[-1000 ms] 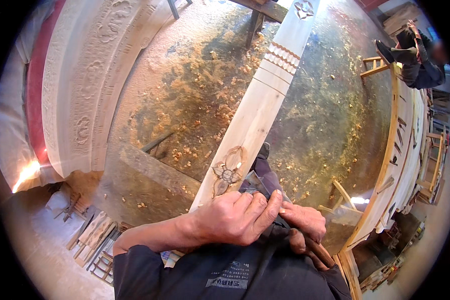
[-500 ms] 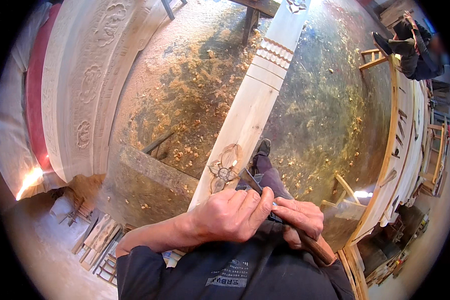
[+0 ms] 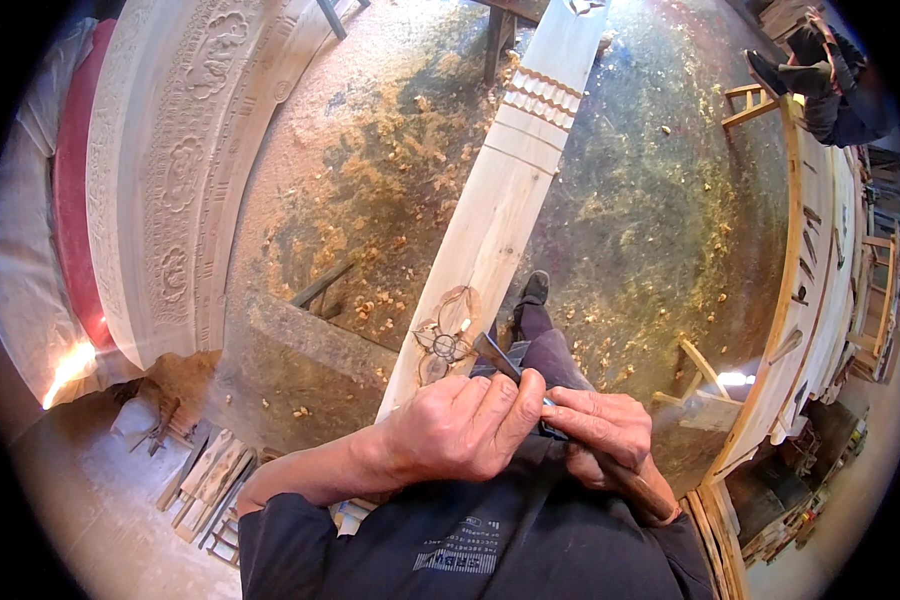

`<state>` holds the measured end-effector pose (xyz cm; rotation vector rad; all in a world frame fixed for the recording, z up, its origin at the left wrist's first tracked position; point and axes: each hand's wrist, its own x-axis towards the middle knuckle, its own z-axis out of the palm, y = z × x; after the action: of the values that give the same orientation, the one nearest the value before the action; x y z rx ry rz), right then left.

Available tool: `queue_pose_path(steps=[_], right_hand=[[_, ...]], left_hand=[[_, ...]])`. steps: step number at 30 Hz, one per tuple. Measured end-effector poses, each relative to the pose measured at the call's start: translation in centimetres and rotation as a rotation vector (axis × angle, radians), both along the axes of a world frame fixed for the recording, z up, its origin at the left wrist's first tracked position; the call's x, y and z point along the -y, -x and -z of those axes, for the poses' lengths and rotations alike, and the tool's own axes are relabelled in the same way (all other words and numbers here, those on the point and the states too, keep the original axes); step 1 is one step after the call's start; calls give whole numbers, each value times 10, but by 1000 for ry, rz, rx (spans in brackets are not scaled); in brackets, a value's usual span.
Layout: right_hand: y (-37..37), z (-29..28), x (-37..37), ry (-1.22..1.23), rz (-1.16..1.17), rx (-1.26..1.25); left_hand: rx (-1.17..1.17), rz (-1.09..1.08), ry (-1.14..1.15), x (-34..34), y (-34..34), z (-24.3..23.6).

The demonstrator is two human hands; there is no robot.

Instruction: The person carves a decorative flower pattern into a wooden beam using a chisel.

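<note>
Shifts the chisel (image 3: 497, 357) slightly up and to the left in view since a second ago, taking both hands along and bringing the blade a little nearer the carved flower (image 3: 443, 345). Holds it just in front of the dark shirt (image 3: 370, 548), with the right hand (image 3: 605, 425) closed over the brown handle (image 3: 632, 490) and the left hand (image 3: 460, 425) pinching the shank close behind the blade. Grips this way probably for steering the edge with the left and steadying the handle with the right, braced along the right wrist. Points the blade away from the body, up and to the left, on a long axis slanting back to the lower right. Brings the tip to the right edge of the pale board (image 3: 492, 225), beside the flower; cannot tell touching from just above. Has the board running lengthwise away from the lap, leaning rightward, likely for easy reach of the flower. Plants a dark shoe (image 3: 535, 288) just right of it. Has, farther off, wavy grooves (image 3: 542, 97) across the board, a shavings-strewn floor (image 3: 660, 220), and another person (image 3: 835, 115) beyond a long bench (image 3: 793, 180) at far right.
</note>
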<state>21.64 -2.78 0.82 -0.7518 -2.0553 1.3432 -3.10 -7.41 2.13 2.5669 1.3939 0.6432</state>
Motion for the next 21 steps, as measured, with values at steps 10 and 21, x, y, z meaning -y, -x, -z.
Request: queue_pose_path(steps=[10,21], right_hand=[[2,13,3,23,16,-64],[7,21,3,31,36,-125]], left_hand=[[-10,-6,27,-1,-1,0],[-44,-21,60,-1,-2,-2]])
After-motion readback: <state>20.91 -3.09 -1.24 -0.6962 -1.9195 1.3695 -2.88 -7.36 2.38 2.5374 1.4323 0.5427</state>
